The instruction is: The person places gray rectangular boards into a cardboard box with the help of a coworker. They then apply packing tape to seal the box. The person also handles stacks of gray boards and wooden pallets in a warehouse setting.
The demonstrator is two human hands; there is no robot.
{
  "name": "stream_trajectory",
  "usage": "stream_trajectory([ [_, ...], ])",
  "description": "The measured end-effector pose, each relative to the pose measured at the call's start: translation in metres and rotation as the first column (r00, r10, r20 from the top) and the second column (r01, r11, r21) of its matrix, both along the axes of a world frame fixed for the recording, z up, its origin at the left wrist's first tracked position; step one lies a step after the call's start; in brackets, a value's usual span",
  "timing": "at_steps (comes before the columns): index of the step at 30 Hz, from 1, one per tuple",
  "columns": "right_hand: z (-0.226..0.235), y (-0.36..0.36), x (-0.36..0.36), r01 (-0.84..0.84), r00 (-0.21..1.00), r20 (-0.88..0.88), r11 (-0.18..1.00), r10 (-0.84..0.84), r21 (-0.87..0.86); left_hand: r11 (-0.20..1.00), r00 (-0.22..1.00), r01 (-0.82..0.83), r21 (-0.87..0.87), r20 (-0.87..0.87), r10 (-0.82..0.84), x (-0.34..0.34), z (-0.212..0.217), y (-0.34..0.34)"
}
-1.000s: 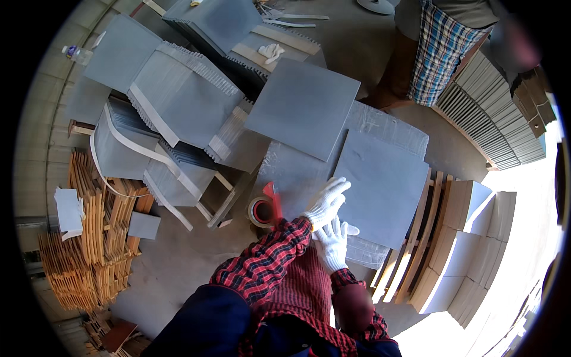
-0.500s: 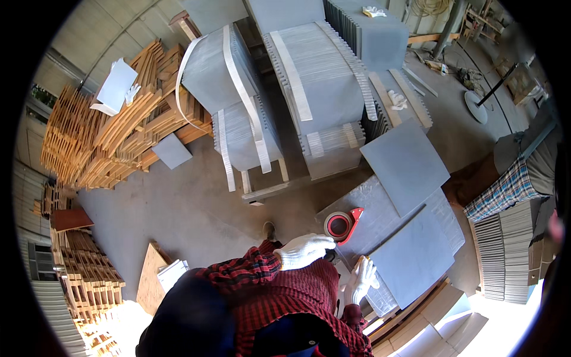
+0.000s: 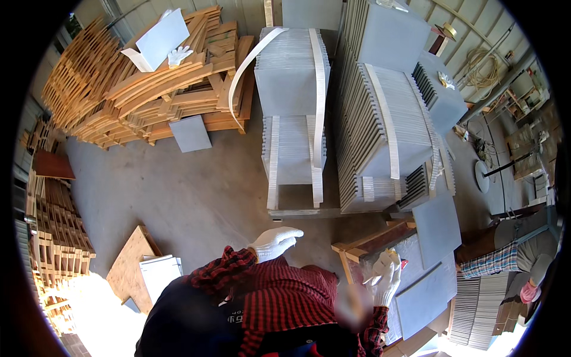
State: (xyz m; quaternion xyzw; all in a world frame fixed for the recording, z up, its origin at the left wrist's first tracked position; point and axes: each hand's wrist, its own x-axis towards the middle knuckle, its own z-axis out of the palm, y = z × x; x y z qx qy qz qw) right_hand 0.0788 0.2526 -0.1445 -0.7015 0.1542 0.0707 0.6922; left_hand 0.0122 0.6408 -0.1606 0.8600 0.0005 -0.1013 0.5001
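Note:
My left hand (image 3: 276, 243), in a white knit glove, is held in front of my body with its fingers stretched out, open and holding nothing I can see. My right hand (image 3: 385, 278), also gloved in white, is above the work table's wrapped top (image 3: 409, 249). Its thumb and fingers look apart, and part of it hides the surface below. A bit of a red tape dispenser (image 3: 404, 263) shows just past the fingers; the rest is covered by the glove. Beside this hand lies a flat grey panel (image 3: 423, 297), with another grey panel (image 3: 437, 229) behind it.
Stacks of grey panels (image 3: 291, 89) with pale strips stand ahead, more (image 3: 386, 119) to their right. Wooden pallets (image 3: 178, 95) are piled at the far left. A plywood board (image 3: 132, 262) lies at the left. At the right edge is another person (image 3: 529, 244), near more stacked panels (image 3: 476, 303).
My view has swung right, so the stacks and table sit differently. The right hand has come forward over the table, now largely hiding the tape dispenser. The left hand remains outstretched near my body.

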Motion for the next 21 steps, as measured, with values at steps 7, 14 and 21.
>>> stream_trajectory([
  [7,-0.025,0.104,0.036,-0.220,0.962,-0.131,0.965,0.239,0.144,0.993,0.984,-0.063,0.103,-0.157,0.079,-0.008,-0.042,0.081],
  [14,-0.023,0.172,0.127,-0.436,0.865,-0.273,0.900,0.421,0.004,0.986,0.922,-0.167,0.003,-0.355,0.157,0.044,-0.033,0.087],
  [21,0.013,0.268,0.206,-0.706,0.708,-0.165,0.696,0.687,-0.131,0.978,0.929,-0.196,0.077,-0.305,0.210,0.102,-0.022,0.133],
])
